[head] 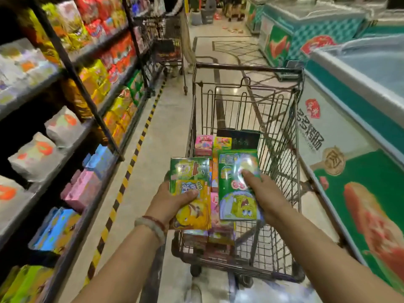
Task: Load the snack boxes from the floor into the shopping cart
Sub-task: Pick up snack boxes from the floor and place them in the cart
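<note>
Left hand [175, 201] grips a shrink-wrapped pack of snack boxes [191, 193], green at the far end and yellow-orange at the near end; thumb lies across the top face, fingers hidden beneath. Right hand [261, 196] holds a second, green snack pack [238, 184] with a cartoon print; the thumb presses on its top face, fingers underneath are not visible. Both packs sit above the near end of the shopping cart [282, 136], over the basket, not yet set down.

Handling, judged: each pack carried one-handed, so likely light. Cardboard boxes under film, so stiff along the faces but corners probably crush if dropped hard. Film shows glare and looks slick; a thumb-over, fingers-under hold near the middle of a long edge seems safest. Lowering flat should be better than tossing.

Below the hands, the cart floor carries more boxes [215, 234], mostly covered by the held packs; count cannot be made. Farther in the basket: a pink box [203, 145], a yellow-green box [222, 143], and a dark box [240, 139] whose print is unreadable.

Hidden or unclear: no floor stock is visible, so what remains to load cannot be told. Shelving [72, 119] on the left is blurred; package labels illegible. Freezer chest [349, 136] on the right is cut off by the frame edge. A second cart [170, 53] stands well beyond, detail poor.
</note>
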Demonstrator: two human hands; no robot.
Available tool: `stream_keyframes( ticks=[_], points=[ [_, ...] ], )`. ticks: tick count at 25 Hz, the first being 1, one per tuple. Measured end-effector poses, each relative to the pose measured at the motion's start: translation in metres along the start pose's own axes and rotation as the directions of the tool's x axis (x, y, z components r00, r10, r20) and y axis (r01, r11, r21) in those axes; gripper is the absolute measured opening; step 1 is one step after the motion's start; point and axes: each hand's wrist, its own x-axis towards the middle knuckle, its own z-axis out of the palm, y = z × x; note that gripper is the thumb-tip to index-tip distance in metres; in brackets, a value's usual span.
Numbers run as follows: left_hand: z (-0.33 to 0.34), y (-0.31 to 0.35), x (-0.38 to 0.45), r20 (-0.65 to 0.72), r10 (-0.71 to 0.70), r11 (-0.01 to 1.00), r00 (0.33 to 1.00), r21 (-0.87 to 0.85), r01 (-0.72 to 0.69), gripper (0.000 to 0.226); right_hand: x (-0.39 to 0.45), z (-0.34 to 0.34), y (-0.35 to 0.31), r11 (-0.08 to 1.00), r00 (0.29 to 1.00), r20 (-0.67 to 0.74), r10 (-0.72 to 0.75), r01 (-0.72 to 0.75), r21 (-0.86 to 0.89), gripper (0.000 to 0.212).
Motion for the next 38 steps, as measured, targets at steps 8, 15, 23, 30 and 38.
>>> stream_keyframes(
  ticks=[8, 15, 23, 30, 38],
  points=[
    [0.03, -0.025, 0.124, -0.057, -0.088, 0.958, 0.995, 0.269, 0.1, 0.086, 0.113, -0.017, 0.049, 0.978, 0.962, -0.18, 0.207, -0.209, 0.007, 0.048],
    [0.066, -0.044, 0.21, -0.203, 0.058, 0.866, 0.978, 0.497, 0.052, 0.052, 0.224, -0.032, 0.074, 0.949, 0.929, -0.207, 0.308, -0.316, -0.005, 0.019],
    [0.067, -0.073, 0.281, -0.195, 0.112, 0.646, 0.974, 0.759, 0.078, 0.045, 0.28, -0.028, 0.077, 0.881, 0.958, -0.216, 0.19, -0.264, -0.393, 0.041],
    [0.068, -0.084, 0.283, 0.036, 0.317, 0.247, 0.948, 0.962, -0.119, 0.036, 0.291, -0.014, 0.09, 0.891, 0.972, -0.227, 0.067, -0.161, -0.424, 0.047],
    [0.077, -0.084, 0.294, 0.063, 0.134, 0.098, 0.989, 0.992, -0.076, 0.05, 0.285, -0.017, 0.091, 0.909, 0.993, -0.111, 0.038, -0.08, -0.409, 0.035]
  ],
)
